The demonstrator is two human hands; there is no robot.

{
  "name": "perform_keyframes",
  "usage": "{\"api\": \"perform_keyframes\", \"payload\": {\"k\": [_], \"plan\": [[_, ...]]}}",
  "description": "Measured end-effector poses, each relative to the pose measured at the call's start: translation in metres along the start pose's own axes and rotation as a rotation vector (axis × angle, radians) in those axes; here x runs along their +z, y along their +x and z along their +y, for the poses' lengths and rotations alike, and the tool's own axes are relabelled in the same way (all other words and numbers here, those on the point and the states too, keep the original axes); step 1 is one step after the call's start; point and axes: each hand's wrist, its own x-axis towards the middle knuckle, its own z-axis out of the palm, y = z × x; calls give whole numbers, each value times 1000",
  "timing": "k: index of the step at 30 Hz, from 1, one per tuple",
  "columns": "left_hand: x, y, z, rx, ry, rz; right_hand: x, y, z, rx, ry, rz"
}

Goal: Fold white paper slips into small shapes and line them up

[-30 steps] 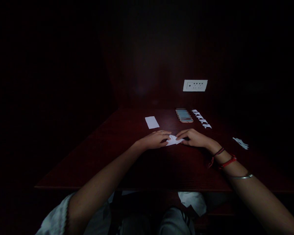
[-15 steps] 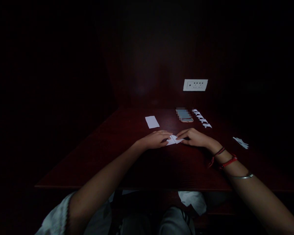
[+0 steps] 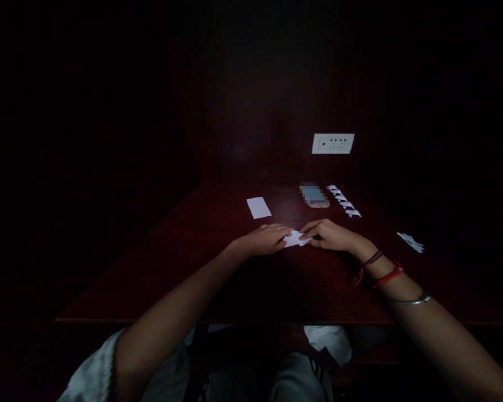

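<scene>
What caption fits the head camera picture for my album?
Left hand and right hand hold a white folded paper on a dark red table, a phone and small paper pieces beyond.

A dark red wooden table (image 3: 218,279) is shown, on which a small folded white paper (image 3: 294,238) is laid near the middle. Toward the far edge, a flat white paper rectangle (image 3: 259,207) is placed at the left, a phone (image 3: 315,196) to its right, and a row of small folded paper pieces (image 3: 343,201) just beside the phone. A further cluster of folded paper pieces (image 3: 409,242) is located well apart, at the right side.
</scene>
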Motion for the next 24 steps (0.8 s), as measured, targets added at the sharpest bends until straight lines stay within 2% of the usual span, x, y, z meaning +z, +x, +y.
{"api": "perform_keyframes", "payload": {"k": [11, 19, 24], "plan": [[1, -1, 0, -31, 11, -85, 0, 0, 1, -7, 23, -5], [0, 1, 3, -68, 3, -99, 0, 1, -2, 1, 17, -31], [0, 0, 4, -69, 17, -99, -5, 0, -2, 27, 101, -32]]}}
